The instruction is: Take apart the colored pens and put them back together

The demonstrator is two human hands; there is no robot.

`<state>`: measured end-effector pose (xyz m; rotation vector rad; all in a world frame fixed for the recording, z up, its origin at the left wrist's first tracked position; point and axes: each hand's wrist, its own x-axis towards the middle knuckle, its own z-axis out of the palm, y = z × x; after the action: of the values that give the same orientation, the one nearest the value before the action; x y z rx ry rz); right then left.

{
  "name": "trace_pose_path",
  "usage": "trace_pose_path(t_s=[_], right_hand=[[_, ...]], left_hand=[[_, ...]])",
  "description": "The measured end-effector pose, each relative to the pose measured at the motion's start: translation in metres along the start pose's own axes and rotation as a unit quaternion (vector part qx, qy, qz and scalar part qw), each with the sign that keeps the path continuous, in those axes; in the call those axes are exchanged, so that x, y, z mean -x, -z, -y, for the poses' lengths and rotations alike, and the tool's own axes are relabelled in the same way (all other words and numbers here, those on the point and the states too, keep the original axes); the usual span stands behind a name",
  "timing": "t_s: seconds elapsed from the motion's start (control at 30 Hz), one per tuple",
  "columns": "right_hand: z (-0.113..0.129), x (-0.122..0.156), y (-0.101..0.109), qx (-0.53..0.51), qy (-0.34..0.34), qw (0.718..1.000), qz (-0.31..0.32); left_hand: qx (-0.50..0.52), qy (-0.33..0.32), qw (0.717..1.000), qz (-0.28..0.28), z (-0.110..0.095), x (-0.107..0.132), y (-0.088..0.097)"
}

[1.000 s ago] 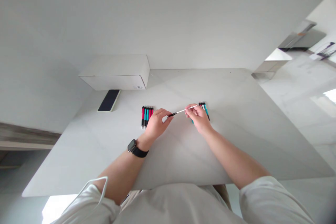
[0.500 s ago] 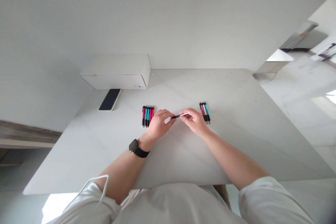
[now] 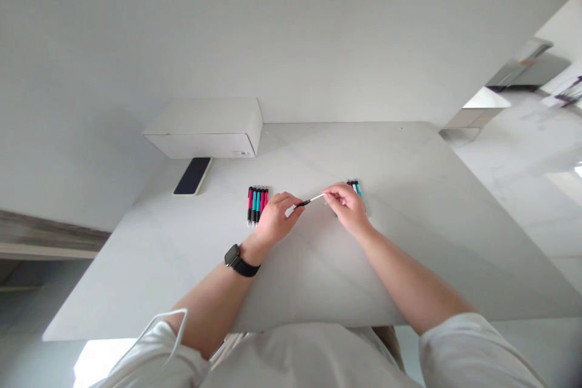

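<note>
My left hand (image 3: 278,217) pinches the black grip section of a pen (image 3: 302,203) between thumb and fingertips. A thin white refill (image 3: 317,197) runs from that section up to my right hand (image 3: 348,206), whose thumb and fingers are closed on its far end. A small teal piece (image 3: 336,214) peeks out under the right hand; most of it is hidden. Just left of my left hand lies a row of several pink and teal pens (image 3: 255,206). Another group of pens (image 3: 359,188) lies behind my right hand, which partly covers it.
A long white box (image 3: 200,144) stands against the wall at the back left of the white table (image 3: 309,279). In front of the box lies a phone (image 3: 193,176). A white cable (image 3: 185,321) loops by my left sleeve.
My right hand has moved right, away from the left, and more of the white refill shows between them. It now covers part of the right pen group. My left hand keeps its pinch.
</note>
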<state>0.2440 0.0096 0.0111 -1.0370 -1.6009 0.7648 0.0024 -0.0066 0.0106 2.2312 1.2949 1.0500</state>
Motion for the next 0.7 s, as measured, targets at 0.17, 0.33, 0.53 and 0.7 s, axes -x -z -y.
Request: trace_pose_path(t_s=[0.17, 0.33, 0.53, 0.7], right_hand=[[-0.001, -0.004, 0.007, 0.043, 0.022, 0.998, 0.026], [0.001, -0.007, 0.018, 0.103, 0.015, 0.992, 0.064], [-0.008, -0.015, 0.040, 0.263, 0.005, 0.965, 0.005], [-0.019, -0.011, 0.038, 0.384, -0.003, 0.920, 0.072]], left_hand=[[0.001, 0.000, 1.000, 0.006, 0.002, 0.001, 0.000], [-0.004, 0.003, 1.000, 0.008, 0.003, 0.000, 0.000], [-0.023, -0.031, 0.998, 0.040, 0.001, 0.001, 0.001], [-0.058, -0.064, 0.990, 0.112, -0.002, 0.004, 0.001]])
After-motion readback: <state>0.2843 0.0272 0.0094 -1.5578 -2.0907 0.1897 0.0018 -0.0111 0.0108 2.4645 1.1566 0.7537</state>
